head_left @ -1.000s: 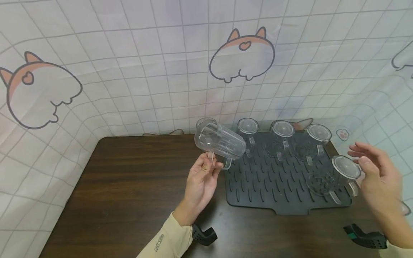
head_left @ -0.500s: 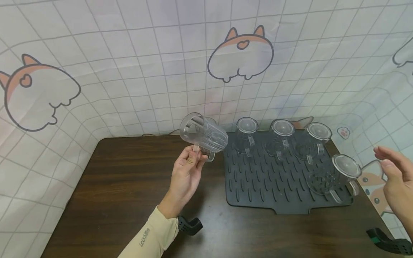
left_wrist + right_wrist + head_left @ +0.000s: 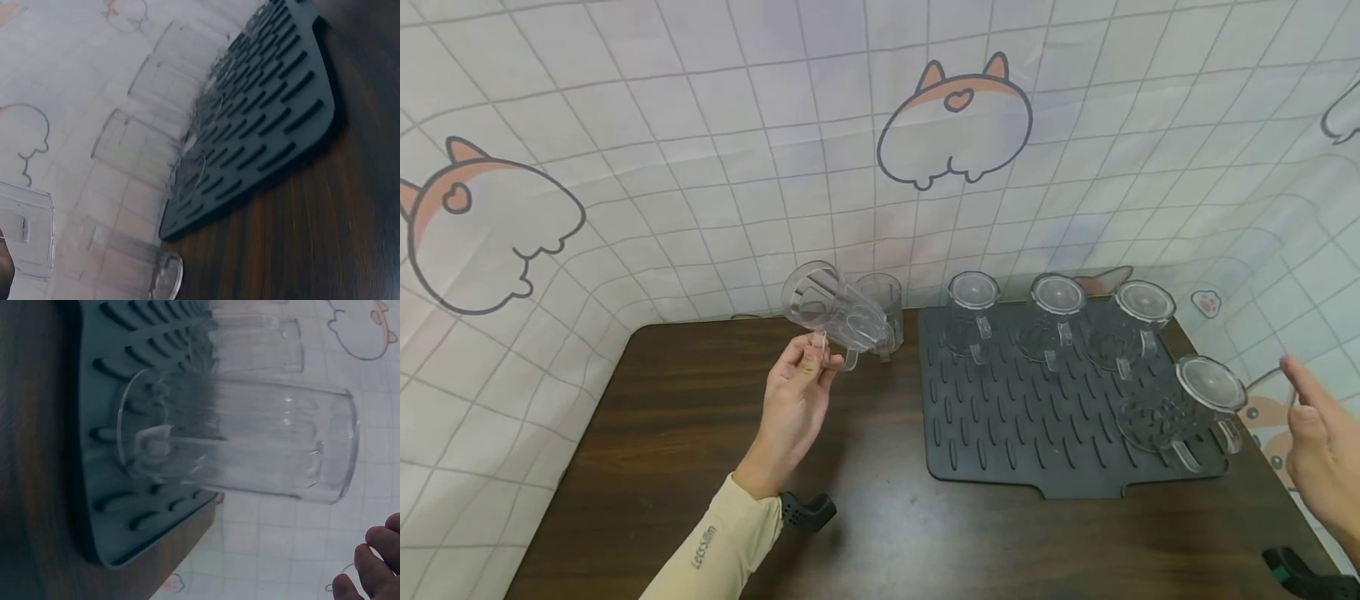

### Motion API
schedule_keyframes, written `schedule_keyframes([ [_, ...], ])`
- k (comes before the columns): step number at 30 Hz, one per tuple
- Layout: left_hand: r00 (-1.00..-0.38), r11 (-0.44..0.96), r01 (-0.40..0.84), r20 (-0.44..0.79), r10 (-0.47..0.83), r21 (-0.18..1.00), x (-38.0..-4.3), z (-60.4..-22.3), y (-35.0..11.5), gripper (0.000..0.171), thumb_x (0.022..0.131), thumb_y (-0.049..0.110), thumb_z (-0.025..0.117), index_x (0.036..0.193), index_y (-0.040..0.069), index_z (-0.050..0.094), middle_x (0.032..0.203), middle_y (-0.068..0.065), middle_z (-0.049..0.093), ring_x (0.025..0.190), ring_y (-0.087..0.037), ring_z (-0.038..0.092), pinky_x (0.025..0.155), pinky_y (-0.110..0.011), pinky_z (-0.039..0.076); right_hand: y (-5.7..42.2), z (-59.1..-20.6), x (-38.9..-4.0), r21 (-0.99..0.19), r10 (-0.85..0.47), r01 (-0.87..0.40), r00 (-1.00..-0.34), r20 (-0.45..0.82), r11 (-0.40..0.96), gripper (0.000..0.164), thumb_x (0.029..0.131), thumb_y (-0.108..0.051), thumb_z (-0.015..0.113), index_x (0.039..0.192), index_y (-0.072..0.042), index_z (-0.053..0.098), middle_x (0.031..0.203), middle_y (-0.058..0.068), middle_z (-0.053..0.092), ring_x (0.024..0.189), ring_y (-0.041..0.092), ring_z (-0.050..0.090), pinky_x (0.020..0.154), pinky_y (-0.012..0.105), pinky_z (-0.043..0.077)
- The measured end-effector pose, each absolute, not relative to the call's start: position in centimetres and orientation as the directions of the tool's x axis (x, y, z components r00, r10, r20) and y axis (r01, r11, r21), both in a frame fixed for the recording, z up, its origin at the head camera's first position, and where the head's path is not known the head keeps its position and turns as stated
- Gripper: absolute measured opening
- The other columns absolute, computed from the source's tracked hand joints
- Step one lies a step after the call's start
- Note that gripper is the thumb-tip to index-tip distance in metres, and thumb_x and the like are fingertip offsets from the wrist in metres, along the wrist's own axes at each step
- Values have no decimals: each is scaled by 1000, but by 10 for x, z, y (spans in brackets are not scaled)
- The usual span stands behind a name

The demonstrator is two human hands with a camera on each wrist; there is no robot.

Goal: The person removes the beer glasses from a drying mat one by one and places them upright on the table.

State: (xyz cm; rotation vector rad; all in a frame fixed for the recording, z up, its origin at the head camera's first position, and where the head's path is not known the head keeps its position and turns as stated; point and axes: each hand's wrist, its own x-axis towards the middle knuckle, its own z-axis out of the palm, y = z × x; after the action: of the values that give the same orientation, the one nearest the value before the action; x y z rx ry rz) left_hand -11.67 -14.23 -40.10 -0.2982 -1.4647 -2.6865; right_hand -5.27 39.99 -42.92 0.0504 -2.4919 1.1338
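My left hand [image 3: 793,396] pinches the handle of a clear glass mug [image 3: 835,308], held tilted above the table with its mouth up to the left. Just behind it a second glass mug [image 3: 891,296] stands on the table beside the mat, partly hidden by the held one. Only a bit of the held mug [image 3: 28,219] and a fingertip show in the left wrist view. My right hand [image 3: 1326,458] is off the table's right side, holding nothing. Nearest to it is an upside-down glass mug [image 3: 1206,392] on the mat's front right, also large in the right wrist view.
A dark ridged drying mat [image 3: 1000,450] lies on the right of the brown wooden table [image 3: 662,467]. Along its back edge stand three upside-down mugs: one at left [image 3: 973,312], a middle mug [image 3: 1054,317] and a right mug [image 3: 1131,325]. A patterned cloth [image 3: 737,167] hangs behind.
My left hand has carried the tilted mug to the left, away from the mat, uncovering more of the standing mug behind. My right hand has moved away from the front right mug.
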Motion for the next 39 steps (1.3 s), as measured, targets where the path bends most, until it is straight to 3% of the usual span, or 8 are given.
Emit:
schedule_keyframes([
  [1, -979, -540, 152, 201, 32, 828, -117, -401, -144, 10, 106, 23, 54, 102, 16, 60, 94, 4, 51, 101, -10, 56, 99, -21, 50, 402, -430, -52, -708, 123, -184, -925, 359, 682, 59, 112, -38, 35, 166, -22, 19, 126, 9, 74, 111, 16, 72, 90, 11, 54],
  [3, -979, -529, 155, 200, 29, 834, -119, -402, -149, 10, 106, 23, 54, 102, 16, 60, 95, 4, 51, 101, -10, 56, 99, -21, 50, 406, -434, -50, -666, 94, -177, -932, 349, 724, 63, 111, -43, 34, 167, -22, 14, 127, 20, 71, 114, 27, 72, 88, 13, 56],
  [5, -980, -523, 155, 196, 23, 838, -120, -403, -153, 10, 106, 22, 54, 102, 15, 60, 95, 4, 51, 100, -10, 57, 99, -21, 50, 409, -440, -49, -635, 50, -197, -936, 349, 747, 65, 111, -44, 34, 167, -21, 9, 155, 25, 50, 148, 18, 46, 127, 24, 28],
  [6, -981, -519, 154, 192, 19, 841, -121, -404, -155, 10, 106, 21, 54, 102, 15, 60, 95, 4, 52, 100, -10, 57, 98, -21, 51, 412, -444, -48, -622, 37, -199, -938, 346, 757, 67, 111, -45, 35, 167, -19, 8, 155, 27, 49, 149, 16, 44, 126, 17, 25],
  [8, -983, -509, 152, 185, 15, 848, -123, -406, -159, 10, 106, 21, 54, 103, 14, 60, 95, 4, 53, 100, -10, 59, 98, -21, 51, 415, -452, -46, -589, -11, -229, -937, 349, 775, 70, 111, -43, 34, 166, -13, 3, 172, 19, 1, 162, 24, -2, 129, 26, -10],
  [12, -985, -486, 148, 173, 7, 862, -126, -411, -167, 9, 107, 20, 53, 104, 14, 60, 95, 4, 55, 99, -10, 61, 98, -20, 52, 423, -466, -47, -489, -90, -283, -920, 380, 825, 75, 111, -41, 39, 165, -3, 3, 172, 21, -2, 163, 39, -4, 131, 29, -11],
  [19, -988, -455, 145, 156, -13, 879, -131, -419, -175, 9, 106, 21, 55, 105, 14, 61, 94, 5, 56, 98, -9, 62, 96, -20, 52, 433, -486, -48, -309, -236, -383, -875, 422, 870, 82, 110, -43, 44, 162, 7, 5, 172, 23, -1, 164, 30, -7, 131, 26, -10],
  [39, -995, -394, 84, 56, -81, 915, -152, -452, -192, 9, 106, 20, 57, 104, 13, 62, 93, 5, 58, 95, -10, 63, 92, -21, 53, 425, -517, -42, -203, -264, -305, -942, 205, 930, 95, 102, -42, 62, 162, 9, 7, 168, 35, -2, 162, 32, -17, 129, 39, -21],
])
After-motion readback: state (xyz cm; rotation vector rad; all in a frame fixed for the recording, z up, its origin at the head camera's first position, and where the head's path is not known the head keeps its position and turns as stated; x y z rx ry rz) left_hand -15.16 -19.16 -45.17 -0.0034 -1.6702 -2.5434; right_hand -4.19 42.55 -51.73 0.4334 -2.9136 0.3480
